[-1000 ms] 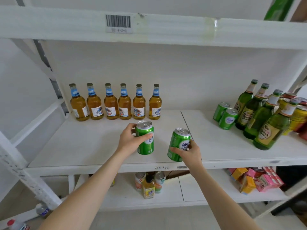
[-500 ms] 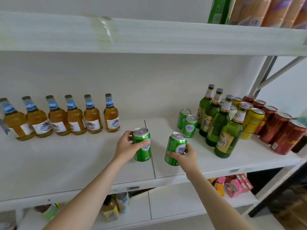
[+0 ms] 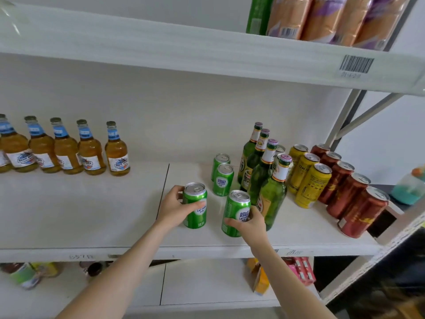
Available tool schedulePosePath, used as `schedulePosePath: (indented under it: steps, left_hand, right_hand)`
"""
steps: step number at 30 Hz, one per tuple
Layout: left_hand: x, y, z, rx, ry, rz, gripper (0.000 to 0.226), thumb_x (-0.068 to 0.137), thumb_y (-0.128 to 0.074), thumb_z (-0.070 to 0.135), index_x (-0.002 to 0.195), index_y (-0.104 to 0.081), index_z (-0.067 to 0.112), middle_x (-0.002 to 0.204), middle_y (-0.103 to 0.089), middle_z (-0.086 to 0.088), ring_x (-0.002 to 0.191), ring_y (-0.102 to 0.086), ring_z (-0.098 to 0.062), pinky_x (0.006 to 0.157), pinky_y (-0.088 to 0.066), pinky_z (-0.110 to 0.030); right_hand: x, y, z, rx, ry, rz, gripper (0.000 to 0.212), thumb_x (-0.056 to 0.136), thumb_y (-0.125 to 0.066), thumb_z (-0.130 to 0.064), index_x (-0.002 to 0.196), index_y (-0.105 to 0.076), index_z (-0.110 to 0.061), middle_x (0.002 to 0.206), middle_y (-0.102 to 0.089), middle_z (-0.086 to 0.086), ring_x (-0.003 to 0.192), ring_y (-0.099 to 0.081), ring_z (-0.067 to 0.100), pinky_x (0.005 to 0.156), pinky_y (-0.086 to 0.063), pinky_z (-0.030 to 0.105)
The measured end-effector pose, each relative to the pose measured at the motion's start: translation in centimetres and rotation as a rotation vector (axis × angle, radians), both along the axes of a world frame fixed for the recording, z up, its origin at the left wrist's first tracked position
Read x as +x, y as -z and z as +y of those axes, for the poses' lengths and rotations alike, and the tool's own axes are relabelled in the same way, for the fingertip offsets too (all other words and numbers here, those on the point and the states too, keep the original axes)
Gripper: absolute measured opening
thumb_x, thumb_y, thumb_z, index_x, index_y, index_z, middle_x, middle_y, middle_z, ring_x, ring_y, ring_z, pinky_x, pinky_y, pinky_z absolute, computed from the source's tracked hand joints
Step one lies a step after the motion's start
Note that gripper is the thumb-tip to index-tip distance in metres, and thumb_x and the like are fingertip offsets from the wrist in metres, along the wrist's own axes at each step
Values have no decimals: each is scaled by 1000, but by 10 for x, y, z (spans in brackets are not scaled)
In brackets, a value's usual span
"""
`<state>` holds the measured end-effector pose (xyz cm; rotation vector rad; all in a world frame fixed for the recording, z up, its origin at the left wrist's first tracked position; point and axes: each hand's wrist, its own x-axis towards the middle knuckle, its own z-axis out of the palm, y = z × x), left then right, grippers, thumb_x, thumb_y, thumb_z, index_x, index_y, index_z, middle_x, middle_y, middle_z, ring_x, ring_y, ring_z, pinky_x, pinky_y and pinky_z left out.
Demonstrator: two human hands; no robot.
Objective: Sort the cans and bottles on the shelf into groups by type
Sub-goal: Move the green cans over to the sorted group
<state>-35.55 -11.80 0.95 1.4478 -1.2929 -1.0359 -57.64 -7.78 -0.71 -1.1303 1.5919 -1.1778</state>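
My left hand (image 3: pixel 173 208) grips a green can (image 3: pixel 196 211) standing near the middle of the white shelf (image 3: pixel 80 217). My right hand (image 3: pixel 249 223) holds a second green can (image 3: pixel 234 209), tilted slightly, just right of the first. Two more green cans (image 3: pixel 222 179) stand behind them. Right of those is a cluster of green bottles (image 3: pixel 264 171), then yellow cans (image 3: pixel 309 180) and red cans (image 3: pixel 351 199). A row of amber bottles (image 3: pixel 66 149) with blue neck labels lines the back left.
The upper shelf (image 3: pixel 207 54) overhangs close above and carries wrapped packages (image 3: pixel 326 17). The lower shelf (image 3: pixel 207 284) holds boxes and bottles. A slanted metal brace (image 3: pixel 370 111) bounds the right end. A teal container (image 3: pixel 409 187) sits beyond it.
Both hands have carried their green cans to the right, toward the two green cans by the green bottles. The view has swung right, so the amber bottles sit further left.
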Motion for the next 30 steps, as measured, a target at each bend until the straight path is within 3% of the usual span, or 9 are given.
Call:
schedulePosePath:
  steps: [5,11,14,19,30]
  left_hand:
    - [-7,1,-10,-2,-26,-1,56,58,-93,30,102,-59,26,105,-68,5,96,-65,-13,87,-55,-41]
    - [-4,7,-27,14,-20,16,71,39,-89,47,101,-59,28,105,-69,5,96,-67,-14,88,-56,-44]
    - [-3,14,-36,10,-10,11,73,37,-89,46,101,-59,29,104,-70,6,94,-68,-13,88,-56,-43]
    - [-3,26,-49,10,36,-3,74,36,-91,40,101,-58,30,105,-71,6,94,-69,-12,88,-56,-41]
    - [0,38,-58,-11,64,31,76,37,-91,39,104,-57,28,109,-70,4,98,-68,-12,86,-56,-36]
  right_hand:
    - [0,8,-21,-2,-27,-25,59,61,-90,-10,110,-58,-14,96,-70,-2,86,-66,10,66,-51,21]
    - [10,21,-51,-12,-25,-15,66,58,-92,-14,114,-57,-18,99,-70,-5,89,-67,12,79,-56,32]
    - [12,27,-64,-25,-19,6,67,59,-92,-13,114,-54,-19,102,-68,-4,90,-65,10,78,-53,30]
    - [14,35,-86,-38,-16,75,68,59,-92,-16,115,-53,-21,108,-67,0,98,-64,19,89,-54,39]
    - [15,39,-109,-70,-14,73,75,61,-91,-14,124,-50,-18,111,-64,-2,97,-61,16,84,-49,29]
